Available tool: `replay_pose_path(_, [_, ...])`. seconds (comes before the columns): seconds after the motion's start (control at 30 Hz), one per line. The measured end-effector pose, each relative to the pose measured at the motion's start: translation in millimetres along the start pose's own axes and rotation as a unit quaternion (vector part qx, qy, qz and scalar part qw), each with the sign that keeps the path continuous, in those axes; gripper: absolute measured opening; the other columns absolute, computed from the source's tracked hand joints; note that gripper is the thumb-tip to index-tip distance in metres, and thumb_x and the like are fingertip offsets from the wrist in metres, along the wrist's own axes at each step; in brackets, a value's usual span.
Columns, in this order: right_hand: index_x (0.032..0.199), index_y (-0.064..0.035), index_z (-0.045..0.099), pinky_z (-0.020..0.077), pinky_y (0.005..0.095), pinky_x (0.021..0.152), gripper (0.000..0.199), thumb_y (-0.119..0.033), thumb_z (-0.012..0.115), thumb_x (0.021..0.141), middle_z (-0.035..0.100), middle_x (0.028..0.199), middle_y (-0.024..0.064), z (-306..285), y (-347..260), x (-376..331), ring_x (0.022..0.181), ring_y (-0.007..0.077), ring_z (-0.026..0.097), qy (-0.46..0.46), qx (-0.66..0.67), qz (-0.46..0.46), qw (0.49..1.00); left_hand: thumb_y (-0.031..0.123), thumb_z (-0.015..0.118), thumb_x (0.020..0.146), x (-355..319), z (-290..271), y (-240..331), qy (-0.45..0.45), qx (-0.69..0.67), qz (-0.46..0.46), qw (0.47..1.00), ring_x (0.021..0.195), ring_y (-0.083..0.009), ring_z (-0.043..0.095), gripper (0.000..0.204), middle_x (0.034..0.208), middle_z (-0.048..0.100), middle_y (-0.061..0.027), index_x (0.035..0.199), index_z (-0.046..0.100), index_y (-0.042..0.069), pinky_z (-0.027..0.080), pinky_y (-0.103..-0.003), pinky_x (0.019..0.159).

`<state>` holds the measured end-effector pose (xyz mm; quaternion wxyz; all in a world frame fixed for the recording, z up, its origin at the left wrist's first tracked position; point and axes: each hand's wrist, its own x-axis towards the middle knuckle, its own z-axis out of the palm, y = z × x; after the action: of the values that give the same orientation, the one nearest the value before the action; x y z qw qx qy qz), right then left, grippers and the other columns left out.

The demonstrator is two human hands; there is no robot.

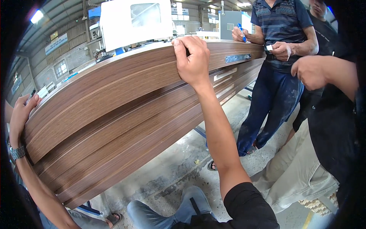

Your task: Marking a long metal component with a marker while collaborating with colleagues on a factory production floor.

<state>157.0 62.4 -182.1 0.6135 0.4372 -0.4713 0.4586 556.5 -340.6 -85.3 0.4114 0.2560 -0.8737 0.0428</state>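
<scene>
Running lengthwise, brown grain streaks the top panel (114,87).

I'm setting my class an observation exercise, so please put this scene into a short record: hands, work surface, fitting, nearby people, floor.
Left hand: on the upper panel's left end, wristwatch on the wrist
Right hand: curled over the panel's top edge
Work surface: upper brown panel, wood-grained, above a similar lower panel
Fitting: metal plate on the upper panel, right of the right hand
Nearby person: striped shirt, holding a blue marker
Floor: grey, stained
</scene>
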Motion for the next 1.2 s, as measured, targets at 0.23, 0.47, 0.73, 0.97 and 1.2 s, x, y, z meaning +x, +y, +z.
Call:
replay_pose_path(0.23, [0.090, -0.0052, 0.075, 0.0475, 0.0398, 0.088, 0.019, -0.018, 0.065, 0.100, 0.074, 0.088, 0.0093, 2, -3, 0, 0.089, 0.0300, 0.068, 0.002, 0.006, 0.009, 1.000, 0.051, 0.067, 0.101, -2, -1, -8, 0.035, 0.034, 0.000, 0.999, 0.102, -0.0224, 0.069, 0.067, 0.104, 0.076, -0.0205, 0.118, 0.068, -0.014, 0.047, -0.033, 0.099])
replay_pose_path(0.47, [0.090, -0.0053, 0.075, 0.0479, 0.0396, 0.088, 0.018, -0.017, 0.066, 0.100, 0.074, 0.088, 0.0091, 0, -1, 0, 0.089, 0.0292, 0.068, 0.003, 0.002, 0.005, 1.000, 0.053, 0.069, 0.099, -2, -7, -1, -0.002, -0.005, -0.045, 0.999, 0.114, -0.0243, 0.067, 0.077, 0.118, 0.075, -0.0226, 0.133, 0.061, -0.017, 0.045, -0.034, 0.106])
replay_pose_path(0.73, [0.090, -0.0051, 0.075, 0.0480, 0.0391, 0.087, 0.018, -0.016, 0.065, 0.100, 0.074, 0.088, 0.0087, 1, -2, -1, 0.089, 0.0287, 0.068, 0.002, 0.000, 0.005, 1.000, 0.049, 0.067, 0.101, -5, -17, 27, -0.091, -0.001, -0.021, 0.996, 0.095, -0.0199, 0.067, 0.061, 0.099, 0.076, -0.0173, 0.109, 0.071, -0.011, 0.048, -0.033, 0.093])
replay_pose_path(0.97, [0.089, -0.0052, 0.075, 0.0478, 0.0392, 0.087, 0.017, -0.015, 0.065, 0.099, 0.074, 0.088, 0.0089, 2, -1, 1, 0.089, 0.0287, 0.068, 0.006, 0.001, 0.004, 1.000, 0.049, 0.066, 0.102, -2, -18, 18, -0.061, 0.018, -0.030, 0.998, 0.095, -0.0202, 0.066, 0.060, 0.100, 0.076, -0.0178, 0.108, 0.071, -0.011, 0.047, -0.033, 0.093])
replay_pose_path(1.2, [0.090, -0.0052, 0.075, 0.0472, 0.0391, 0.087, 0.016, -0.015, 0.065, 0.099, 0.073, 0.088, 0.0082, 0, -2, -1, 0.088, 0.0287, 0.067, 0.001, -0.003, 0.008, 1.000, 0.048, 0.065, 0.102, 4, 0, -7, -0.059, 0.009, -0.015, 0.998, 0.099, -0.0221, 0.066, 0.059, 0.101, 0.076, -0.0185, 0.108, 0.072, -0.010, 0.046, -0.035, 0.095])
